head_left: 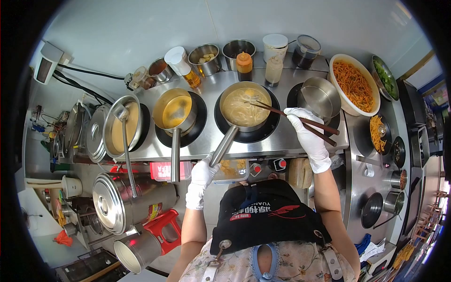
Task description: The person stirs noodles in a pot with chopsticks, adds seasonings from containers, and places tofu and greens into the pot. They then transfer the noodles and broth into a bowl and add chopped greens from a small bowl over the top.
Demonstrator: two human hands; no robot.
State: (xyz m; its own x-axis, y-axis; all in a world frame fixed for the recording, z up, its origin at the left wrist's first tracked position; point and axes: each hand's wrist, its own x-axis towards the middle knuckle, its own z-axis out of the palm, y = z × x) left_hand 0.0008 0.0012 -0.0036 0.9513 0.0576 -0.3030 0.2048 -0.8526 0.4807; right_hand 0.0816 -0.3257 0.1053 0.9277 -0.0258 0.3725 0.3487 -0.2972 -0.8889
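Working kitchen, commercial by the look of it. Long stainless-steel worktop (291, 148) with round black burner plates set in a row, long-handled steel saucepan of noodles in broth (245, 107) on one. Squeeze bottle with orange cap (244, 66) and steel tubs along the wall. Large cream bowl of orange-red shreds (353, 84) at the end. Big lidded steel stockpot (110, 202) below.

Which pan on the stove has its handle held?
The noodle pan: the left hand grips its handle, and chopsticks reach into it, unlike the others.

Head-worn view, from above, facing forward and down
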